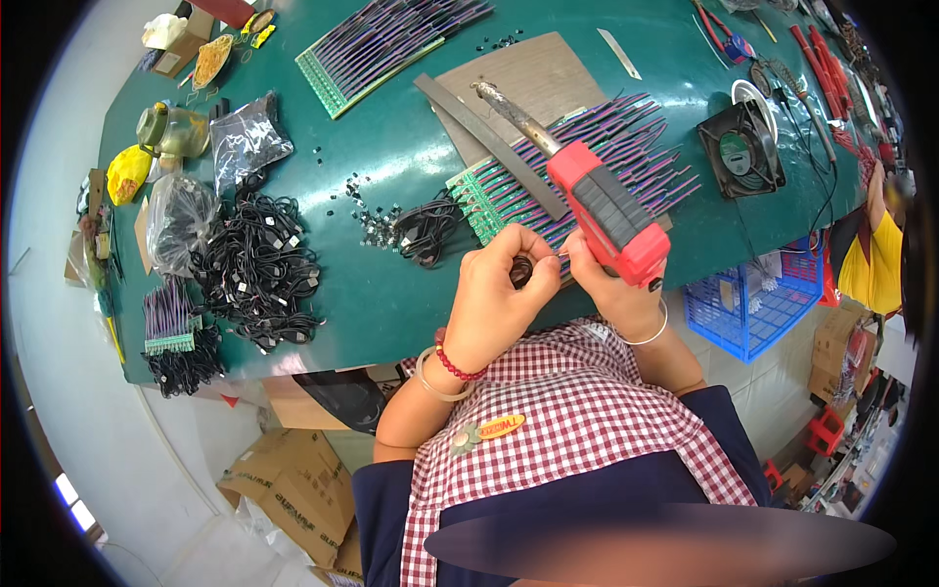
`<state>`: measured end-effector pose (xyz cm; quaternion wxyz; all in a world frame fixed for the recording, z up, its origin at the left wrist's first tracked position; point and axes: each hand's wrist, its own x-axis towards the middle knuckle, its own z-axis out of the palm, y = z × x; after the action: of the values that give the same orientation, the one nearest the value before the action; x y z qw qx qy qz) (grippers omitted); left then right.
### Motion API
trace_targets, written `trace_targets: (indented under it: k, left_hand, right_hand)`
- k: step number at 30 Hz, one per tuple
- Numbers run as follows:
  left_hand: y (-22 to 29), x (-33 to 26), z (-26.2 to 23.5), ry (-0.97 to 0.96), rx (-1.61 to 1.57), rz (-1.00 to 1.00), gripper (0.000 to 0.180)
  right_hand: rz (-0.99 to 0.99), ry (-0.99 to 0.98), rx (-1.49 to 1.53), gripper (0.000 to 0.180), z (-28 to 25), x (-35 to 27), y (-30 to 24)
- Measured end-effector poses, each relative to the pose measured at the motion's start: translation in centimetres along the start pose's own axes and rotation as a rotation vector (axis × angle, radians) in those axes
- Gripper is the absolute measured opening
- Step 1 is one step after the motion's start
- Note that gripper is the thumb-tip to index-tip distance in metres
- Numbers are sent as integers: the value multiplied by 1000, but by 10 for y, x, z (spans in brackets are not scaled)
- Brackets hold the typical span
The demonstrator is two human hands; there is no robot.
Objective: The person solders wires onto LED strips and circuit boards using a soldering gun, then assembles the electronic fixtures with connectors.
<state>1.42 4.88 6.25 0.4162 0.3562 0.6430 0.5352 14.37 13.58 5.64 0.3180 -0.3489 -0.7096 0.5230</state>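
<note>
Just below the row of green circuit strips (509, 191) with their purple-striped leads, at the near edge of the green table (391, 293), both hands meet over a small dark cable end (523, 269). The left hand (494, 298) is curled, its thumb and fingers pressed together on that dark piece; the right hand (611, 284) is wrapped round the red grip of a soldering gun (606, 210), whose metal barrel points away across the strips toward a brown board (518, 73). The cable end looks light, thin and limp, so it probably needs pinching close to the tip to hold steady, well clear of bare wire. The gun looks stiff and the heavier item, best held by its red handle, since the barrel may be hot. Left of the strips lies a heap of black cables (259, 269).
</note>
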Motion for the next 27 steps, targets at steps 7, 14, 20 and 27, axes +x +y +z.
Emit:
trace_targets:
  k: [7, 14, 20, 27]
  left_hand:
    - [1, 0, -5, 8, -17, -63, 8]
    - [-4, 2, -8, -61, -114, -122, 9]
    - [-3, 2, -11, -155, -189, -194, 10]
    - [-5, -2, -4, -106, -71, -21, 8]
  right_hand:
    - [80, 12, 154, 40, -17, 13, -4]
    - [-105, -175, 78, 31, -12, 3, 2]
    - [-302, -148, -153, 33, -12, 7, -9]
    - [142, -101, 273, 38, -1, -3, -6]
